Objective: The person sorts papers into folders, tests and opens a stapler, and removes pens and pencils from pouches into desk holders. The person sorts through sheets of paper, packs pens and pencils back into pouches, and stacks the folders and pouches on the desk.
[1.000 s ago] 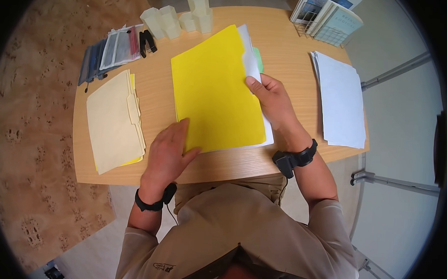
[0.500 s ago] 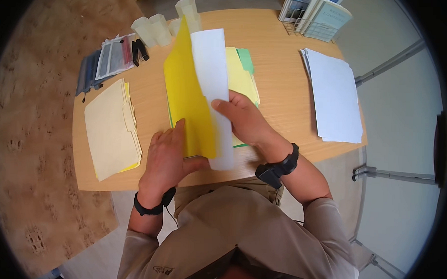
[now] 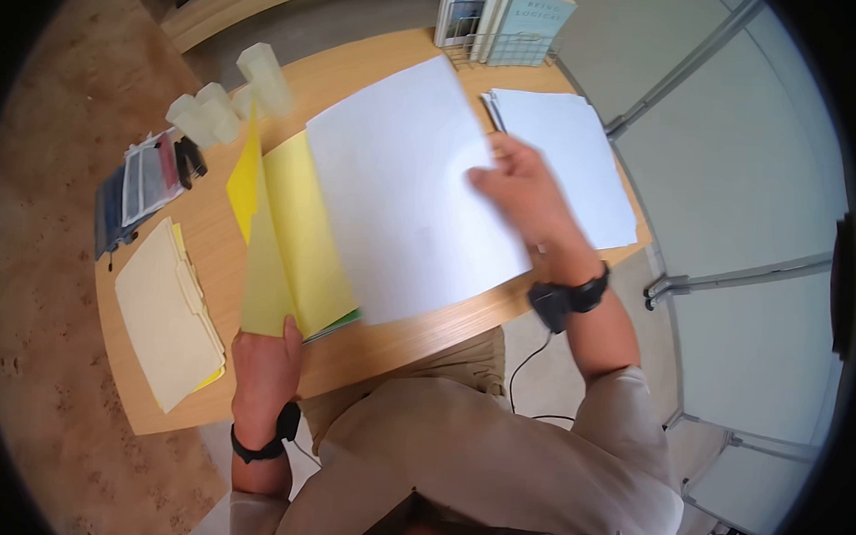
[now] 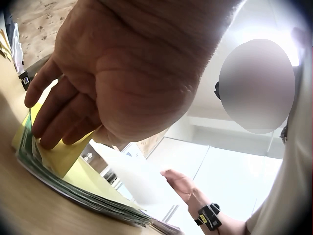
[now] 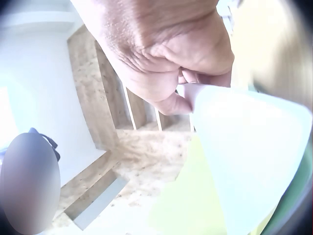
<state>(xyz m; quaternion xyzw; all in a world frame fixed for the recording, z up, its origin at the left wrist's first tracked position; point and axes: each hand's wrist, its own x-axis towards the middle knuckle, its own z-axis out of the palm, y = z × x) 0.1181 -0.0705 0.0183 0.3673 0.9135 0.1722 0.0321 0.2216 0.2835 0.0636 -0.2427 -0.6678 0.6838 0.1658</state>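
Note:
My right hand [image 3: 534, 196] pinches the right edge of a white paper [image 3: 402, 191], thumb on top, slightly right of a yellow folder [image 3: 311, 245]. In the right wrist view the paper [image 5: 244, 142] bends away from the thumb and fingers. At the desk's front, my left hand [image 3: 266, 370] holds the folder's raised front cover [image 3: 269, 286] near its lower corner. The left wrist view shows the fingers [image 4: 58, 112] against this cover, above a pile of folders [image 4: 80, 193] with green edges. The paper covers much of the folder's right side.
Manila folders [image 3: 167, 315] lie at the left, with zip pouches [image 3: 143, 187] and a black stapler [image 3: 188, 160] behind them. Pale hexagonal holders [image 3: 265, 78] stand at the back. A paper stack [image 3: 568, 159] lies at the right, near books [image 3: 529, 30] in a wire rack.
The yellow folder, first flat and closed, has been opened leftward. My right hand has drawn the white paper out to the right. My left hand has moved left with the cover.

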